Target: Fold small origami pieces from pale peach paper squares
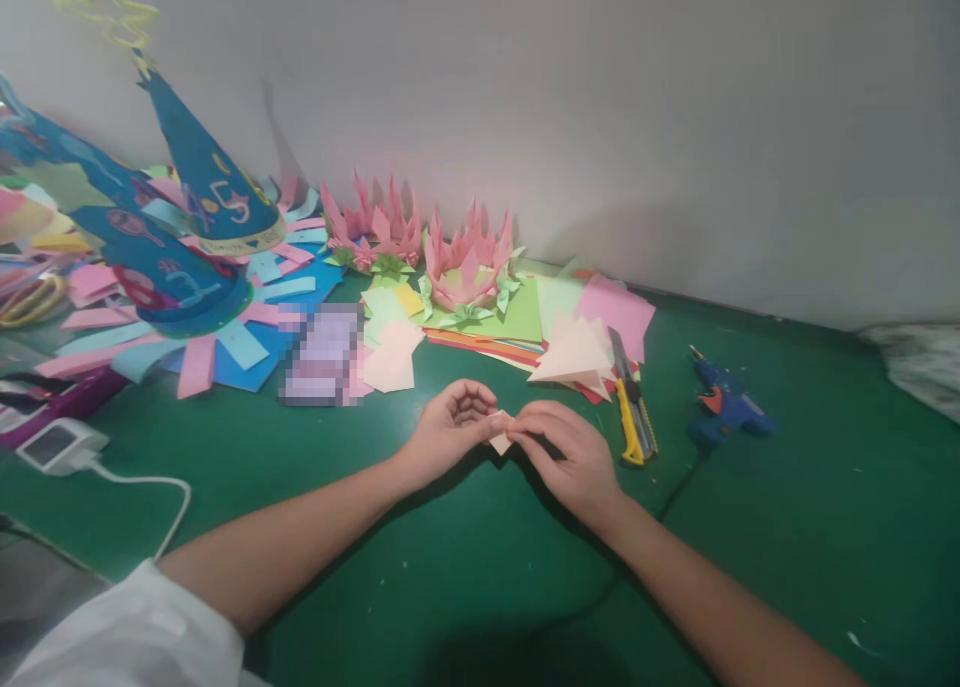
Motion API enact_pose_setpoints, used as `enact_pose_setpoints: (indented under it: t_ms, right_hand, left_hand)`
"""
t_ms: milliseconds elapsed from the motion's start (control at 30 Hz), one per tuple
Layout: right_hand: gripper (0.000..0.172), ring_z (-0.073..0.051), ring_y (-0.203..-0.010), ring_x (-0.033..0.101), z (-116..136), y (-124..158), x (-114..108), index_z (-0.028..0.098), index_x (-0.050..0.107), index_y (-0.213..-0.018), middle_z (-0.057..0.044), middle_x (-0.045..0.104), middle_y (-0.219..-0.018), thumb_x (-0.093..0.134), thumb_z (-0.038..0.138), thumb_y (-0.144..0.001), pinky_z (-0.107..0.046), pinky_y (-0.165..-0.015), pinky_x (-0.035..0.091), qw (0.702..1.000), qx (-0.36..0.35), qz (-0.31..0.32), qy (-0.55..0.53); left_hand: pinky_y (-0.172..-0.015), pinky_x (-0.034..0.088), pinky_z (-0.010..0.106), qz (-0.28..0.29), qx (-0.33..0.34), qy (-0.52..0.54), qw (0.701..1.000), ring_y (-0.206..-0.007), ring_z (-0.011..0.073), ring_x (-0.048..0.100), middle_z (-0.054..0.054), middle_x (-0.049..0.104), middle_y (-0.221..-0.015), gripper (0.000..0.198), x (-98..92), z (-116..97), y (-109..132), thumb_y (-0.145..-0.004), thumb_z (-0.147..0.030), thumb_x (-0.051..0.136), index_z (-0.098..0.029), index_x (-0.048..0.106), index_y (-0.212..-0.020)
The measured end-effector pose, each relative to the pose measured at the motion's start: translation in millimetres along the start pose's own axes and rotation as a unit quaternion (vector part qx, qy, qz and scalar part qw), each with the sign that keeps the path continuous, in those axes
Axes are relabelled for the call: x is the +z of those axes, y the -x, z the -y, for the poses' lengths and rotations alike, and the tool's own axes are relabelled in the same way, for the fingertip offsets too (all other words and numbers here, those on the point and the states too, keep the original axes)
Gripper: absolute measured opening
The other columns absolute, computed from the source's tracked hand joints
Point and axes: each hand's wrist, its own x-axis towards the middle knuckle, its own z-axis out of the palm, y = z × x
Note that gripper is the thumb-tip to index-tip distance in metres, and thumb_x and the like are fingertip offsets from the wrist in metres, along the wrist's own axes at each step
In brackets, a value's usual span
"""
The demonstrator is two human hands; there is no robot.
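A small folded piece of pale peach paper [501,445] is pinched between both hands above the green table. My left hand [454,429] grips its left side, thumb on the front and the other fingers curled. From the right, my right hand [568,452] pinches the paper's edge with thumb and forefinger. Part of the paper is hidden by the fingertips. Beyond the hands stand two pink folded-paper lotus flowers [469,272] with green leaves. A yellow box cutter [636,422] lies to the right of my right hand.
Stacked coloured paper [517,317] and pale peach sheets [577,352] lie behind the hands. A blue glue gun [731,407] rests at right, its dark cord running toward me. Blue paper cone hats [210,167] stand at left, near a blurred phone [322,352] and a white charger [64,447].
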Motion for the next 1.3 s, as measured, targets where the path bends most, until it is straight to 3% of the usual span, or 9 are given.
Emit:
enact_pose_setpoints:
  t_ms: [167, 300, 367, 433, 700, 1067, 1300]
  right_hand:
    - [0.008, -0.018, -0.079, 0.060, 3.2, -1.7, 0.2, 0.023, 0.063, -0.081, -0.004, 0.062, -0.083, 0.056, 0.023, -0.085, -0.033, -0.074, 0.050, 0.989, 0.074, 0.017, -0.124]
    - [0.012, -0.013, -0.067, 0.059, 0.8, -5.1, 1.1, 0.023, 0.056, -0.091, -0.001, 0.058, -0.080, 0.055, 0.033, -0.085, -0.028, -0.063, 0.053, 0.925, 0.213, 0.007, -0.315]
    - [0.017, -0.012, -0.064, 0.058, -1.5, -6.5, 2.0, 0.022, 0.057, -0.091, 0.000, 0.057, -0.079, 0.060, 0.036, -0.082, -0.026, -0.060, 0.052, 0.901, 0.258, 0.021, -0.347]
    - [0.019, -0.011, -0.061, 0.057, -3.0, -6.9, 3.0, 0.020, 0.059, -0.087, 0.001, 0.057, -0.074, 0.065, 0.036, -0.078, -0.025, -0.058, 0.051, 0.896, 0.281, 0.038, -0.342]
    - [0.019, -0.010, -0.058, 0.055, -2.3, -5.9, 4.6, 0.018, 0.063, -0.080, 0.000, 0.061, -0.071, 0.069, 0.035, -0.074, -0.023, -0.056, 0.049, 0.912, 0.282, 0.035, -0.295]
    - [0.018, -0.015, -0.071, 0.062, -5.5, -2.6, 8.4, 0.019, 0.062, -0.088, -0.003, 0.064, -0.080, 0.065, 0.033, -0.077, -0.026, -0.067, 0.052, 0.926, 0.255, 0.040, -0.277]
    - [0.012, -0.015, -0.068, 0.058, -3.0, -2.9, 5.9, 0.018, 0.061, -0.075, -0.003, 0.062, -0.074, 0.060, 0.028, -0.082, -0.026, -0.063, 0.049, 0.963, 0.199, 0.044, -0.176]
  left_hand:
    - [-0.064, 0.042, 0.020, -0.002, 0.015, 0.002, 1.000, -0.066, 0.0060, 0.053, -0.003, 0.055, -0.072, 0.038, -1.3, 2.2, -1.2, -0.059, -0.032, 0.079, -0.014, 0.052, -0.080]
    - [-0.065, 0.042, 0.020, 0.001, 0.030, 0.005, 1.000, -0.066, 0.0053, 0.054, -0.003, 0.054, -0.074, 0.039, -1.2, 4.5, -1.6, -0.063, -0.033, 0.077, -0.015, 0.048, -0.082]
    - [-0.065, 0.042, 0.020, 0.003, 0.031, 0.001, 1.000, -0.066, 0.0052, 0.053, -0.003, 0.054, -0.074, 0.039, -0.8, 5.2, -1.7, -0.063, -0.033, 0.076, -0.015, 0.047, -0.081]
    - [-0.064, 0.042, 0.020, 0.003, 0.030, -0.001, 1.000, -0.065, 0.0051, 0.053, -0.004, 0.054, -0.073, 0.039, -0.7, 5.7, -1.8, -0.062, -0.032, 0.077, -0.015, 0.047, -0.081]
    - [-0.065, 0.042, 0.020, -0.001, 0.028, -0.015, 0.999, -0.066, 0.0049, 0.053, -0.004, 0.054, -0.072, 0.040, -3.6, 7.9, -2.3, -0.062, -0.030, 0.077, -0.015, 0.047, -0.083]
    - [-0.058, 0.042, 0.020, 0.021, 0.044, -0.064, 0.997, -0.061, 0.0054, 0.051, -0.004, 0.051, -0.073, 0.038, -1.2, 10.5, -1.4, -0.067, -0.035, 0.073, -0.016, 0.045, -0.085]
    - [-0.056, 0.042, 0.020, 0.043, 0.064, -0.117, 0.990, -0.060, 0.0051, 0.051, -0.003, 0.052, -0.074, 0.030, -3.2, 16.9, 0.5, -0.074, -0.030, 0.067, -0.016, 0.044, -0.088]
